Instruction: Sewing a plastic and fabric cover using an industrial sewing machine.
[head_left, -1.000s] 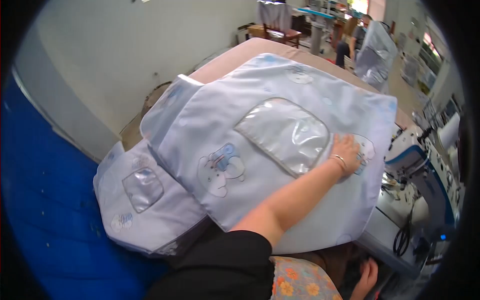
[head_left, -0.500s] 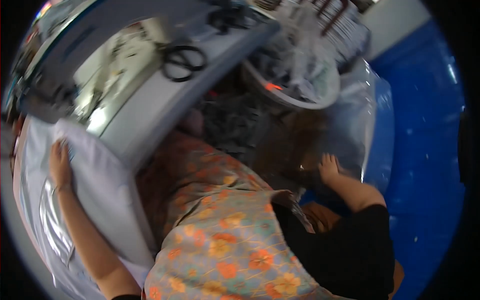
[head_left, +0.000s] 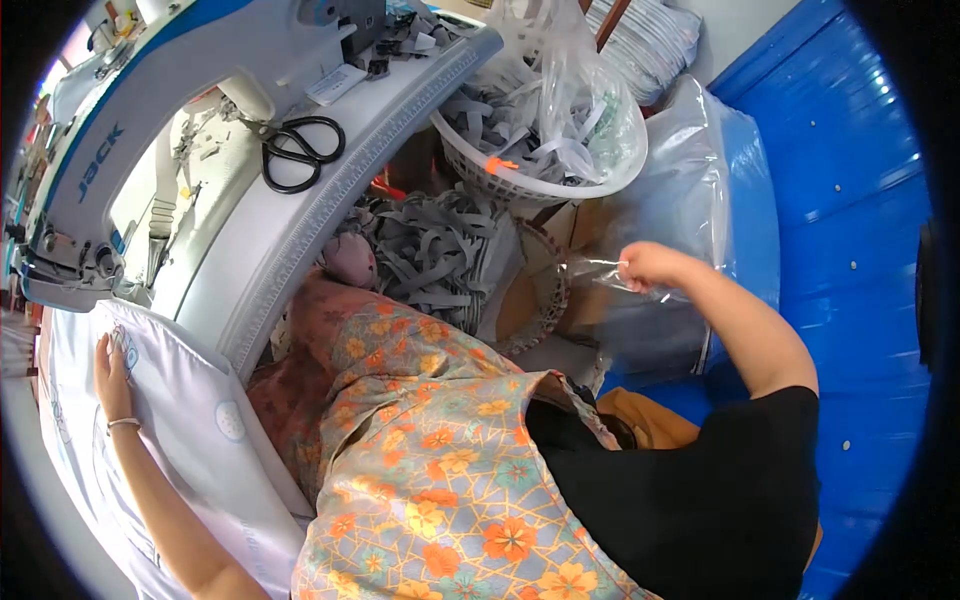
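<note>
My left hand lies on a white printed cloth at the left, with its fingers stretched out near a small blue motif. At the right, my right hand is closed on the edge of a large clear plastic bag, and a gathered piece of the film sticks out to the left of the fist. The bag stands on the floor, and what fills it is hard to make out. A white and blue sewing machine stands beyond my left hand.
Black-handled scissors lie on the machine table. A white basket holds grey strips and clear plastic. More grey strips are heaped below it. My lap has a flowered cloth over it. Blue sheeting lines the right side.
My right hand has moved up and slightly left, from open against the bag to closed on its film. The left hand stays on the cloth. My view has shifted a little.
</note>
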